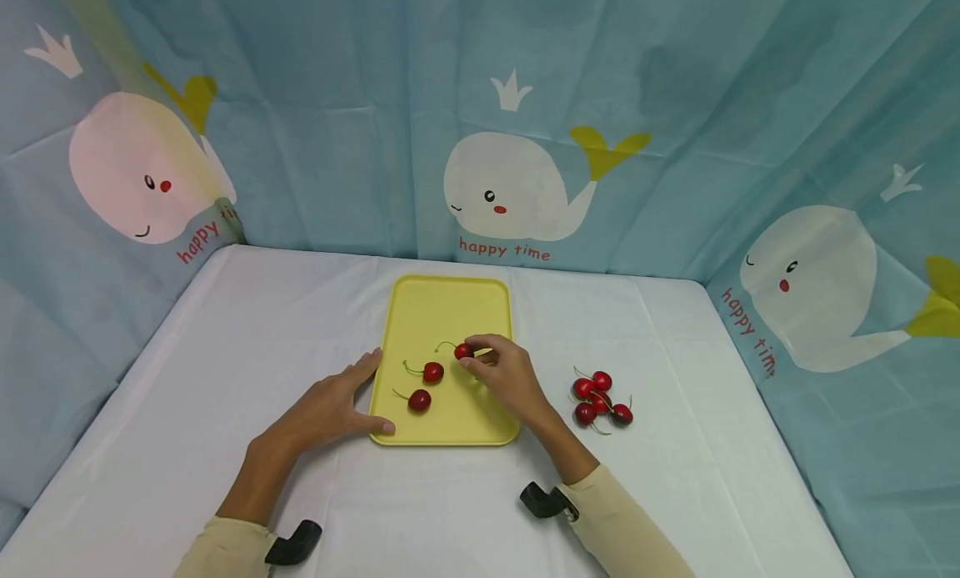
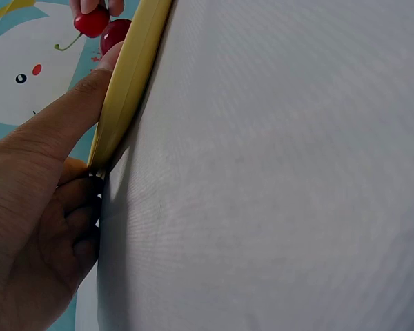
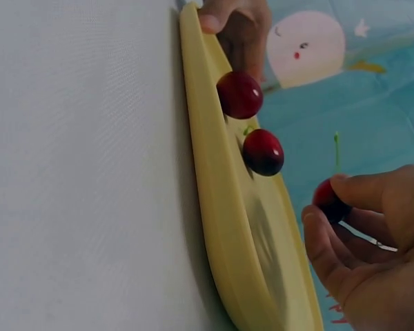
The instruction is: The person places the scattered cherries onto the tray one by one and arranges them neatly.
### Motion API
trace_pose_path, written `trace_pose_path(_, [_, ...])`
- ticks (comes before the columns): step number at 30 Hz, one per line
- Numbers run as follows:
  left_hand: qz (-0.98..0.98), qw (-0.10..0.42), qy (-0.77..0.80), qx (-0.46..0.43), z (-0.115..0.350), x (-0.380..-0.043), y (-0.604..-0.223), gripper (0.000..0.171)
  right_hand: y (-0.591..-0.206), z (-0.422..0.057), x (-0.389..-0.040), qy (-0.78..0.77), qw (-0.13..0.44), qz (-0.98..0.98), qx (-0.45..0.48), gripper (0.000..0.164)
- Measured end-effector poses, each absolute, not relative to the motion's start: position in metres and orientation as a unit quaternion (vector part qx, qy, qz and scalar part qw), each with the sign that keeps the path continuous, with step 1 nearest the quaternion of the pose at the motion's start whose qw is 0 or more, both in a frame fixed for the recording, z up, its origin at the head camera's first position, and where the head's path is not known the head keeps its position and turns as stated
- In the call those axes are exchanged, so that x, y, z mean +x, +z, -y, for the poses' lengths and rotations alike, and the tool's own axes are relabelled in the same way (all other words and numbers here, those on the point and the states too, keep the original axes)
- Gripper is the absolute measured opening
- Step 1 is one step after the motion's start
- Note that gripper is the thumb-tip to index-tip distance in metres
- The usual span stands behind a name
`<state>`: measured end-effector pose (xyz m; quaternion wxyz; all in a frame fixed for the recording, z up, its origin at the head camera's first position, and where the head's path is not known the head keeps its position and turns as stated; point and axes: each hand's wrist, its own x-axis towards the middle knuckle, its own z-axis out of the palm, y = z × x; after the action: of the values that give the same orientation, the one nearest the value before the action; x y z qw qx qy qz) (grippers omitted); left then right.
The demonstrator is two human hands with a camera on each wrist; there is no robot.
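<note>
right grip (image 1: 504,374) pinching 1 cherry (image 1: 462,352), just below frame centre, over yellow tray (image 1: 450,303) | left grip (image 1: 326,409) spread wide at its left edge | risk: smooth roundness, could slip, knocking 2 resting cherries (image 1: 432,373)

Your yellow rectangular tray (image 1: 450,307) lies flat, your left hand (image 1: 330,404) touching its left edge. Above the tray, your right hand (image 1: 512,378) pinches a glossy red stemmed cherry (image 1: 462,352). Two dark-red cherries (image 1: 432,373) rest on it; a cherry cluster (image 1: 600,403) sits to its right.

From my end: beige L sleeve (image 1: 225,549), matching R sleeve (image 1: 626,532); blk bent wrist piece (image 1: 296,545) by ea. cuff (image 1: 246,528).
</note>
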<state>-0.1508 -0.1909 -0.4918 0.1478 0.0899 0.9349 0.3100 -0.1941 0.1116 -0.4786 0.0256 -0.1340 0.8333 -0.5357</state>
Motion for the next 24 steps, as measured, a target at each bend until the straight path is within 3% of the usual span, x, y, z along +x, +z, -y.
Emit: trace_pose_path(24, [-0.937, 0.149, 0.305, 0.09, 0.19, -0.152, -0.492, 0.13, -0.488, -0.092, -0.215, -0.497, 0.05, -0.855, -0.139, 0.032])
